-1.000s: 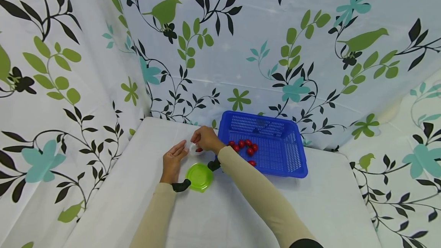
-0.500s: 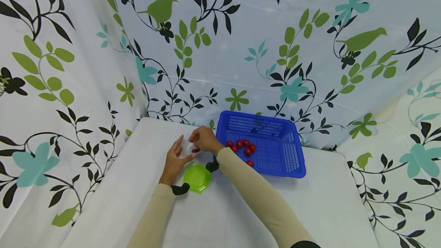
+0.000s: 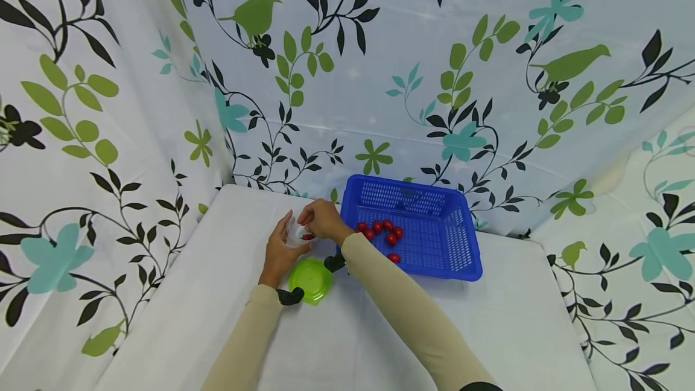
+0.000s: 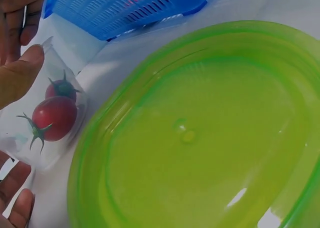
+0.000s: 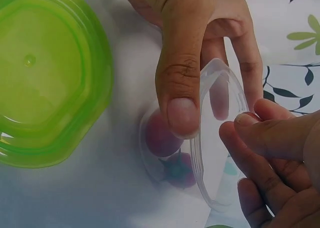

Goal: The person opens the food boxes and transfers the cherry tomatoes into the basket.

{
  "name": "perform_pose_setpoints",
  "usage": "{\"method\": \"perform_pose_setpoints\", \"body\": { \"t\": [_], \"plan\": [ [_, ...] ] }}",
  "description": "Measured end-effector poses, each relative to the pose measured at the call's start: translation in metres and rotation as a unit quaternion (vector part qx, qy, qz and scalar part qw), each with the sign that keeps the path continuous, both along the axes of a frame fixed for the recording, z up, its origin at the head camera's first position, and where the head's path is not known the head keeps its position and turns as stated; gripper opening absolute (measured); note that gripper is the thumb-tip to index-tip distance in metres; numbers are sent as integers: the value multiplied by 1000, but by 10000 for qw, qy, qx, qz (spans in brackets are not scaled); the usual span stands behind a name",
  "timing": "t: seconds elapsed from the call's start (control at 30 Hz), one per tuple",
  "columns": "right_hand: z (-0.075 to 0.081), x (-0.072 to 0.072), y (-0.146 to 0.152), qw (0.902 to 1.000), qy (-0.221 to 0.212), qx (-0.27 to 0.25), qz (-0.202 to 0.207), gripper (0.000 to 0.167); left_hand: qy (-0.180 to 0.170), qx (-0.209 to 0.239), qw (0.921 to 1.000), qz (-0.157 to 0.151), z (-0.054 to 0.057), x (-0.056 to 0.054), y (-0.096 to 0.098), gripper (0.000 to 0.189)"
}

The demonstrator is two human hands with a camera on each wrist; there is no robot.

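A clear plastic tub (image 4: 79, 83) stands on the white-covered table with small red tomatoes (image 4: 55, 119) inside; their green calyxes show through its wall. My left hand (image 3: 281, 252) holds the tub, thumb along the near side and fingers spread around the other side. At the tub's rim, my right hand (image 5: 280, 158) pinches with thumb and index finger; no tomato shows between them. In the head view the right hand (image 3: 324, 221) covers part of the tub. A translucent green plastic dish (image 3: 310, 281) lies just in front of the tub, between the two wrists.
A blue perforated basket (image 3: 461, 240) with several red tomatoes (image 3: 391, 239) at its left side stands right of the hands, near the back of the table (image 3: 510, 312). Patterned curtains (image 3: 353, 77) hang behind and at the sides.
My left hand's fingers have opened from beside the tub and then closed around it, the hand moving slightly right. My right hand stays at the rim.
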State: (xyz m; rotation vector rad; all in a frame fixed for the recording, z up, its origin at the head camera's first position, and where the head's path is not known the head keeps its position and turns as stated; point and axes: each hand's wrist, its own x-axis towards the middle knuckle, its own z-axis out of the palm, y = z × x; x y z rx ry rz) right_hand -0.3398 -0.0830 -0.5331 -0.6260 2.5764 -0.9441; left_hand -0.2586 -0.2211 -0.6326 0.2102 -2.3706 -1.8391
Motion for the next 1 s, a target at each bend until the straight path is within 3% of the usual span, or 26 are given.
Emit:
{"method": "perform_pose_setpoints", "body": {
  "t": [0.33,0.67,0.83,1.0],
  "plan": [
    [-1,1,-2,9998,-190,-59,-2,24,-64,-350,9994,-41,3,6,-19,102],
    [2,-1,-3,9998,-210,-46,-20,26,-196,-291,9991,-221,9,15,-37,109],
    [0,0,-5,9996,-258,-107,-71,26,-477,-185,9986,-129,2,13,-31,119],
    [-4,3,-9,9992,-383,-89,8,26,-369,-70,9993,54,-7,10,-23,111]
  ]
}}
